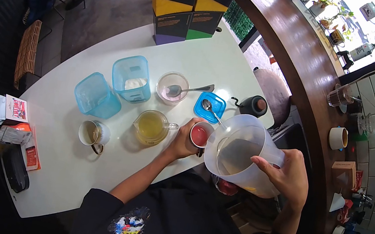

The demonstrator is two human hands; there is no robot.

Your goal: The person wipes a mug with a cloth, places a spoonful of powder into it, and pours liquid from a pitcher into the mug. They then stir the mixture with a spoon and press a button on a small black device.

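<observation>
My left hand [182, 142] is wrapped round a small mug [200, 135] with red liquid in it. By its handle, my right hand [289, 177] grips a large translucent plastic pitcher [234, 150], which tilts towards the mug with its rim close beside it. Left of my left hand stands a glass jug [151, 128] of yellow liquid. Beyond the mug lies a blue lid [210, 107] with a small spoon [207, 105] on it. A clear cup [172, 88] behind the jug holds a larger spoon [190, 89].
Two blue plastic containers [98, 96] stand at the left, one with white powder inside. Nearer me is a second mug [94, 134]. A dark gooseneck pot [253, 106] sits by the table's right edge. Black boxes [177, 5] are stacked at the far end.
</observation>
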